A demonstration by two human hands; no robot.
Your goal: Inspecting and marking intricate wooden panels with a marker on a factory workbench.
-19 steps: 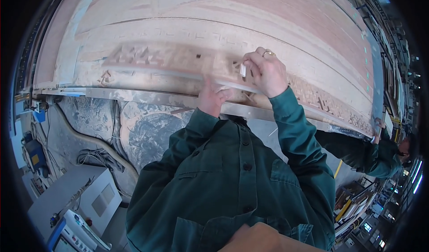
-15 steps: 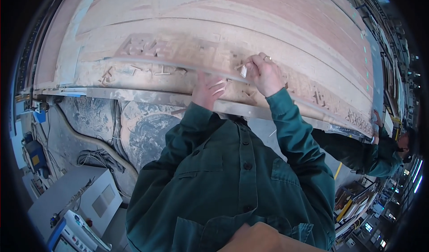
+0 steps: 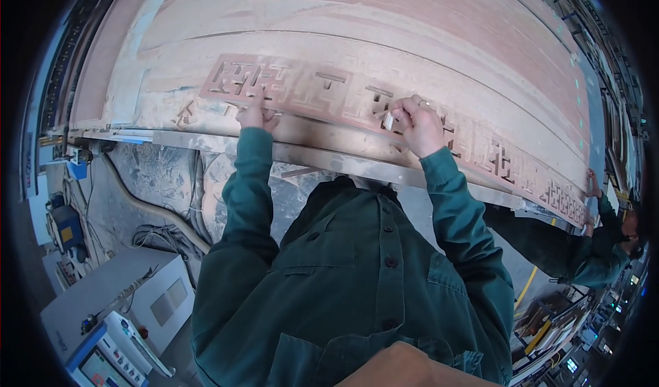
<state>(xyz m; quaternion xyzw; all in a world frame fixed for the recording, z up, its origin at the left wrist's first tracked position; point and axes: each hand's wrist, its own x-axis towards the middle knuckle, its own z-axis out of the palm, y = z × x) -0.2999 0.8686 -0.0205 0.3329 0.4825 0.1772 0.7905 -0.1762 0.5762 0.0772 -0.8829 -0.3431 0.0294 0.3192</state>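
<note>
A large wooden board (image 3: 384,37) lies on a machine bed, dusty, with a long carved fretwork band (image 3: 322,95) cut along its near side. My left hand (image 3: 255,114) presses on the left part of the band, fingers bent over the cut pattern. My right hand (image 3: 420,123) is closed around a small pale tool or wood piece (image 3: 388,120) held against the band's middle. Both green sleeves reach up from my jacket (image 3: 357,284).
A metal bed edge (image 3: 329,159) runs under the board. A co-worker in green (image 3: 590,250) works at the board's far right end. Hoses (image 3: 147,205) and a white control unit (image 3: 113,318) are on the floor to the left.
My left hand has slid to the left along the band, away from my right hand. Sawdust has cleared, and the carved pattern now shows plainly.
</note>
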